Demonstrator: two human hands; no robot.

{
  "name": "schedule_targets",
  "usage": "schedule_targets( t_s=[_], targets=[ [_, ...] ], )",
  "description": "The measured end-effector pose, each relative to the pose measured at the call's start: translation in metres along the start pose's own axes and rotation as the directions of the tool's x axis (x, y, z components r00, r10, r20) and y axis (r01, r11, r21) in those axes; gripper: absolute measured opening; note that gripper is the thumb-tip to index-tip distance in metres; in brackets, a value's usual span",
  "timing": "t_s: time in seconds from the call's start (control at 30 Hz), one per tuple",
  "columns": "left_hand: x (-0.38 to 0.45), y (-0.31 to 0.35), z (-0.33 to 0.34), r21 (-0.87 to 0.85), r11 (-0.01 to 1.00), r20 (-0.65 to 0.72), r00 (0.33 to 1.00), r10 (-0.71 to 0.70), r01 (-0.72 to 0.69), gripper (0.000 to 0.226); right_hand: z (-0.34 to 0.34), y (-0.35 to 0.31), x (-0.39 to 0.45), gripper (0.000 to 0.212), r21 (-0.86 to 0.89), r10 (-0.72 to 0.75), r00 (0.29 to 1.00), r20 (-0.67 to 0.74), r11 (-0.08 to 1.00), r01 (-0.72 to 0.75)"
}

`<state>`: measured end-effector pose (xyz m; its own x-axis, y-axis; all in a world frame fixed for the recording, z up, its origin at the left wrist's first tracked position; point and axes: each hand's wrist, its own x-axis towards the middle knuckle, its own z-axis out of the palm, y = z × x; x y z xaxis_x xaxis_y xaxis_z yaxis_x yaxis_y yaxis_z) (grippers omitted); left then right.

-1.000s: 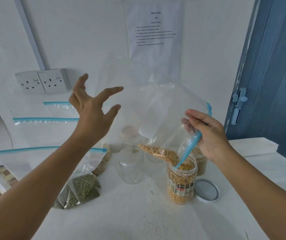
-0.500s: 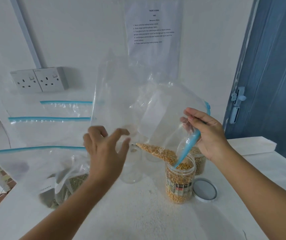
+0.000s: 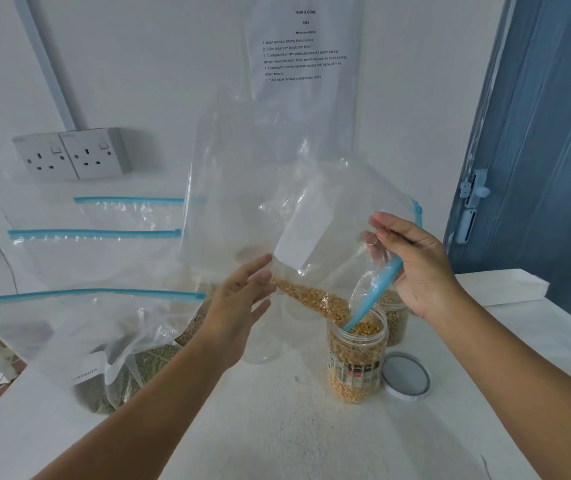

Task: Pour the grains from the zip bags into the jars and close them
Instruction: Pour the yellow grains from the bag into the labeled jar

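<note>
A large clear zip bag [image 3: 315, 202] with a blue zip strip hangs tilted over an open plastic jar [image 3: 356, 362] that is nearly full of yellow corn kernels. My right hand [image 3: 415, 268] pinches the bag's blue mouth and holds it in the jar's opening. A band of yellow kernels [image 3: 311, 299] lies in the bag's lower fold, sloping toward the jar. With fingers straight, my left hand [image 3: 242, 306] touches the bag's lower left side beside the kernels. The jar's white lid [image 3: 406, 375] lies on the table to its right.
Three more blue-zipped bags [image 3: 97, 327] stand at the left, the nearest with green grains. An empty clear jar [image 3: 263, 344] and a filled jar [image 3: 395, 320] stand behind. A white box [image 3: 505, 289] lies at the right, by a blue door [image 3: 554, 150]. Sockets [image 3: 69, 155] are on the wall.
My left hand came down from high at the left and moved right to the bag's lower side. The right hand and jar stayed put.
</note>
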<state>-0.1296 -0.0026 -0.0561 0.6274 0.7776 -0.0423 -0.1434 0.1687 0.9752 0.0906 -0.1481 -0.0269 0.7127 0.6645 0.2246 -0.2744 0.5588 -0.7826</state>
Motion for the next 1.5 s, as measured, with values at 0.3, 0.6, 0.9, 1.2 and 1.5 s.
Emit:
schedule_targets(
  t_s=[0.3,0.6,0.9,1.2,1.5],
  targets=[
    [0.008,0.009,0.009,0.018,0.977,-0.096,0.972,0.214,-0.214,0.024,-0.021,-0.001,-0.004,0.020,-0.072,-0.057,0.998,-0.032,0.996,0.054],
    [0.015,0.017,0.023,-0.038,0.959,0.018,0.959,0.282,-0.281,0.018,-0.034,0.001,-0.011,0.014,-0.028,-0.072,0.993,-0.098,0.997,0.069],
    [0.009,0.011,0.033,0.011,0.962,0.153,0.951,0.269,-0.274,0.023,-0.048,0.003,-0.014,0.016,-0.020,-0.091,0.988,-0.122,0.996,0.089],
    [0.009,-0.005,0.036,-0.011,0.994,0.200,0.974,0.111,-0.111,0.026,-0.052,0.005,-0.020,0.017,-0.028,-0.092,0.988,-0.124,0.996,0.089],
    [0.006,-0.005,0.058,-0.009,0.983,0.172,0.968,0.183,-0.184,0.028,-0.051,0.025,-0.044,0.032,-0.305,-0.056,0.994,-0.095,0.952,0.025]
  ],
)
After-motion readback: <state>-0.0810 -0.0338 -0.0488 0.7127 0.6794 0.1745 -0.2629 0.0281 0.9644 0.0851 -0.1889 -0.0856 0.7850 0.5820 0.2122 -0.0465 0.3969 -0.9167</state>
